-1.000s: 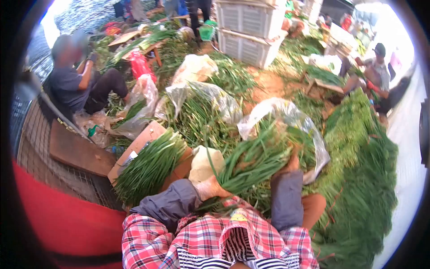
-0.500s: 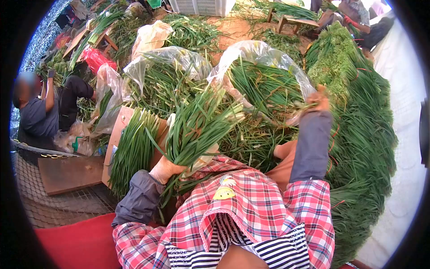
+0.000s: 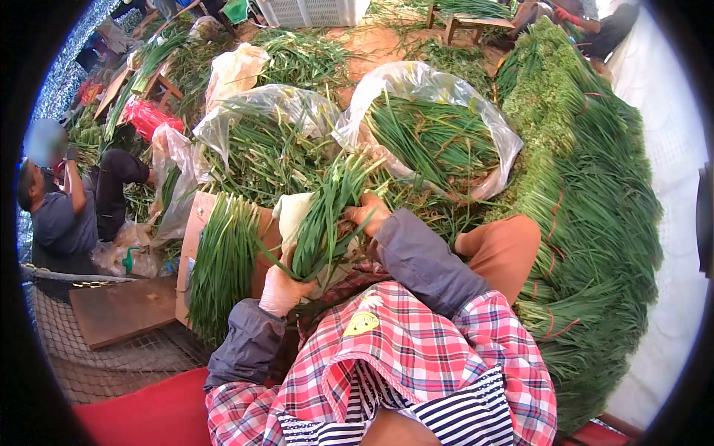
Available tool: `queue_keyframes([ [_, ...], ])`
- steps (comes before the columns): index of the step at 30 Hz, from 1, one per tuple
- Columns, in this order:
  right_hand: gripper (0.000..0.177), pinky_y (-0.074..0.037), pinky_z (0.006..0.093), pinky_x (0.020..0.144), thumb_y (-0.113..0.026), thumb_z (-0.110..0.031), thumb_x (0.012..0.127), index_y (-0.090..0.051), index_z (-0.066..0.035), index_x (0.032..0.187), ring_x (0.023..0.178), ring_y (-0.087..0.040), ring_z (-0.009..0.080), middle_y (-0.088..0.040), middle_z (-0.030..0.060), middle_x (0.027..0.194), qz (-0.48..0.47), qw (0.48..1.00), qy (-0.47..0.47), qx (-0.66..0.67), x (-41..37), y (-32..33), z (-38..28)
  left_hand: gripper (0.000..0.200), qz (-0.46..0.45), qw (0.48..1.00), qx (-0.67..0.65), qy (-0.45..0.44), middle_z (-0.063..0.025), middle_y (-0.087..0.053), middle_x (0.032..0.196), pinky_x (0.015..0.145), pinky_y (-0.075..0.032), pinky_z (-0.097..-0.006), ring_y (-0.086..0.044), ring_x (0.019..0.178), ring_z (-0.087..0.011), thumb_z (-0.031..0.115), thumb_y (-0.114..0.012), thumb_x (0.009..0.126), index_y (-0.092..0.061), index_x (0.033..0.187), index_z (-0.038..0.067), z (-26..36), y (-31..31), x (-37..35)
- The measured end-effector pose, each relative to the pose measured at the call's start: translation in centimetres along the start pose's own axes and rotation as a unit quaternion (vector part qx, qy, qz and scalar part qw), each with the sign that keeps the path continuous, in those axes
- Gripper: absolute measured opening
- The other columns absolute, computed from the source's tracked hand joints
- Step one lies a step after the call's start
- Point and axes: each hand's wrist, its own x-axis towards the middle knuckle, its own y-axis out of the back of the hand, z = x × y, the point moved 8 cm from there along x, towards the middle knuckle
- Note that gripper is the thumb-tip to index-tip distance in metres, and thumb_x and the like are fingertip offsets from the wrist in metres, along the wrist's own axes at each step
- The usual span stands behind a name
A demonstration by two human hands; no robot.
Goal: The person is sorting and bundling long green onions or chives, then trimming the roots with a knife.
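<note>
My left hand is closed around the lower, leafy part of a bunch of garlic chives held over my lap, its pale stem ends pointing up and away. My right hand is at the right side of the same bunch near the stem ends, fingers curled in on the chives. Just left of it, another pile of garlic chives lies on a wooden board, leaves hanging toward me. A pale cloth shows behind the held bunch.
Open plastic bags of chives stand ahead. Along my right runs a long stack of tied chive bundles with red ties. A co-worker sits at the left. A brown board lies on netting. A white crate stands at the back.
My right hand has come from beside the right-hand bag, out at the right, back to the held bunch. My left hand still grips the chives, which now stand more upright.
</note>
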Motion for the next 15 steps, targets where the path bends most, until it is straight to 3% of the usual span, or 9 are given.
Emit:
queue_keyframes([
  [2, 0.031, -0.048, 0.0305, 0.061, -0.063, -0.007, 0.077, -0.057, 0.001, 0.106, 0.070, -0.060, 0.0187, -0.064, 0.0097, 0.089, 0.013, 0.995, 0.052, -0.088, 0.5, 1.1, 0.7, 0.072, -0.031, 0.999, -0.043, -0.006, -0.0172, -0.062, 0.097, 0.078, -0.048, -0.0318, -0.062, 0.091, -0.0240, 0.011, -0.073, 0.060, -0.041, 0.123, -0.001, 0.8, 0.1, 0.1],
  [6, 0.037, -0.047, 0.0344, 0.067, -0.061, -0.022, 0.079, -0.058, 0.001, 0.108, 0.074, -0.060, 0.0207, -0.064, 0.0130, 0.089, 0.051, 0.998, -0.039, -0.007, 0.0, 2.4, 2.1, 0.069, -0.045, 0.997, -0.058, -0.006, -0.0170, -0.062, 0.097, 0.080, -0.047, -0.0315, -0.061, 0.093, -0.0227, 0.010, -0.073, 0.060, -0.043, 0.121, -0.001, 1.2, 0.6, 0.1],
  [7, 0.037, -0.046, 0.0355, 0.061, -0.059, -0.027, 0.081, -0.058, 0.000, 0.106, 0.068, -0.059, 0.0198, -0.063, 0.0125, 0.082, 0.043, 0.998, -0.017, 0.044, -0.8, 2.4, 0.6, 0.068, -0.040, 0.997, -0.065, -0.005, -0.0168, -0.062, 0.097, 0.080, -0.047, -0.0316, -0.061, 0.093, -0.0226, 0.010, -0.072, 0.060, -0.044, 0.121, 0.000, 1.1, 0.7, 0.1],
  [9, 0.032, -0.046, 0.0338, 0.059, -0.054, -0.029, 0.084, -0.059, -0.001, 0.100, 0.065, -0.058, 0.0219, -0.061, 0.0103, 0.074, 0.179, 0.978, -0.110, 0.022, -0.6, 7.8, 2.1, 0.067, -0.032, 0.999, -0.021, -0.015, -0.0168, -0.062, 0.096, 0.080, -0.047, -0.0319, -0.061, 0.093, -0.0240, 0.011, -0.072, 0.061, -0.044, 0.121, 0.001, 1.8, 1.5, -0.5],
  [11, 0.032, -0.048, 0.0369, 0.060, -0.051, -0.032, 0.086, -0.059, -0.002, 0.097, 0.067, -0.059, 0.0235, -0.059, 0.0074, 0.068, 0.269, 0.943, -0.052, 0.188, -1.2, 14.2, 1.7, 0.065, -0.017, 0.998, 0.039, -0.034, -0.0178, -0.062, 0.096, 0.077, -0.048, -0.0342, -0.061, 0.092, -0.0293, 0.012, -0.071, 0.062, -0.045, 0.121, 0.004, 1.7, 2.1, -1.1],
  [12, 0.032, -0.049, 0.0389, 0.061, -0.051, -0.031, 0.087, -0.059, -0.003, 0.098, 0.070, -0.060, 0.0236, -0.060, 0.0066, 0.069, 0.297, 0.874, -0.034, 0.382, -3.7, 15.2, -0.5, 0.065, -0.008, 0.998, 0.053, -0.032, -0.0181, -0.062, 0.096, 0.075, -0.048, -0.0348, -0.061, 0.091, -0.0303, 0.013, -0.072, 0.062, -0.046, 0.121, 0.004, 0.9, 2.2, -1.5],
  [13, 0.030, -0.048, 0.0391, 0.067, -0.056, -0.030, 0.083, -0.058, -0.004, 0.099, 0.076, -0.059, 0.0246, -0.059, 0.0084, 0.077, 0.245, 0.897, -0.014, 0.369, -2.5, 20.8, 1.0, 0.065, 0.002, 0.997, 0.067, -0.030, -0.0184, -0.062, 0.096, 0.074, -0.049, -0.0354, -0.061, 0.090, -0.0313, 0.013, -0.072, 0.061, -0.046, 0.121, 0.004, 0.1, 2.3, -1.8],
  [15, 0.033, -0.046, 0.0389, 0.076, -0.064, -0.028, 0.078, -0.056, -0.006, 0.101, 0.086, -0.058, 0.0254, -0.059, 0.0115, 0.090, 0.157, 0.967, 0.030, 0.201, -1.2, 23.4, 1.4, 0.064, 0.009, 0.995, 0.086, -0.038, -0.0177, -0.062, 0.095, 0.072, -0.049, -0.0373, -0.061, 0.088, -0.0321, 0.013, -0.072, 0.062, -0.047, 0.121, 0.006, -0.2, 2.3, -2.0],
])
